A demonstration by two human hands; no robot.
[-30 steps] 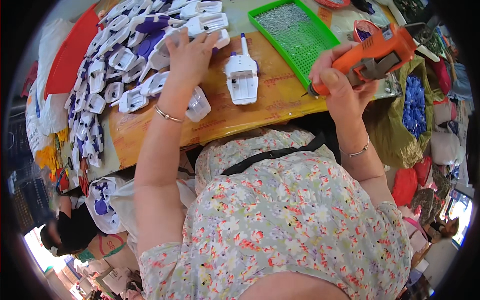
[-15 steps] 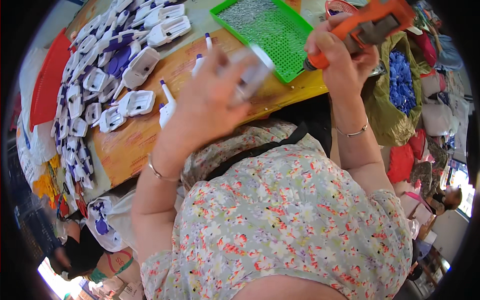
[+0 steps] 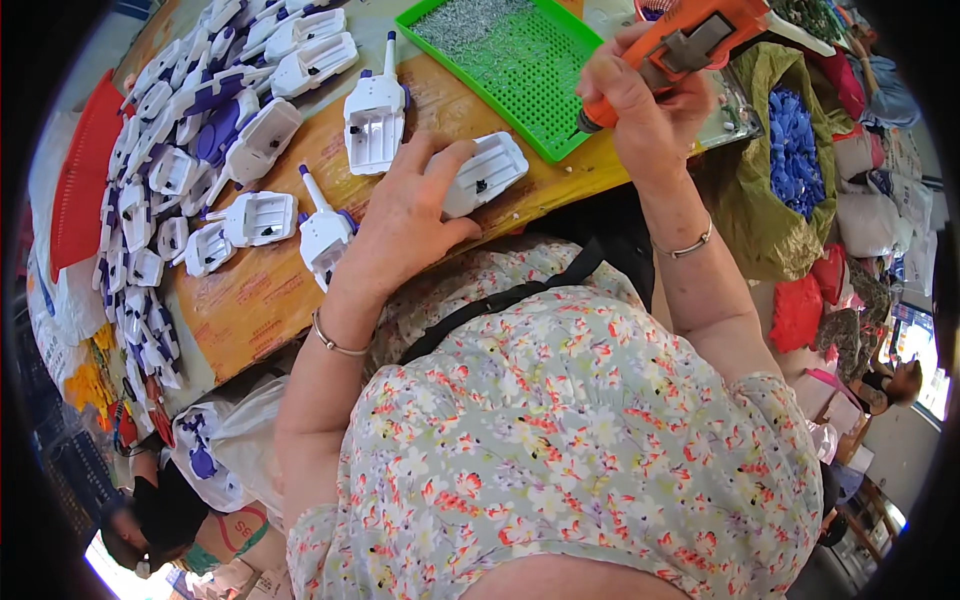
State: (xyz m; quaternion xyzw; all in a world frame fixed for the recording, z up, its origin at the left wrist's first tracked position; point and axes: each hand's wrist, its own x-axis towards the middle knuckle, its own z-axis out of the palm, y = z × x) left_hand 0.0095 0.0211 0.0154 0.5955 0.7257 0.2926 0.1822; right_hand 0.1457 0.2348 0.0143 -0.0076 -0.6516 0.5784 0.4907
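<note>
My left hand [image 3: 405,215] is closed round the near-left end of a white plastic housing [image 3: 492,172], hollow side up, on the table edge; the hand hides its other end. My right hand [image 3: 655,110] grips an orange electric screwdriver [image 3: 690,45], its dark tip pointing down-left beside the green basket tray [image 3: 555,157]. Small silvery pieces, like screws, fill the tray's far part. Left of my left hand lie two similar white housings with necks and purple tips, one farther back [image 3: 375,122] and one near my wrist [image 3: 324,240].
A large heap of white and purple housings [image 3: 228,125] covers the table's left side, beside a red plastic panel [image 3: 82,180]. An olive sack [image 3: 775,225] of blue parts [image 3: 795,150] stands at the right. Another person [image 3: 165,500] is at the lower left.
My left hand has brought the white housing down onto the table, where it was blurred in motion. My right hand has shifted slightly left with the screwdriver still in it.
</note>
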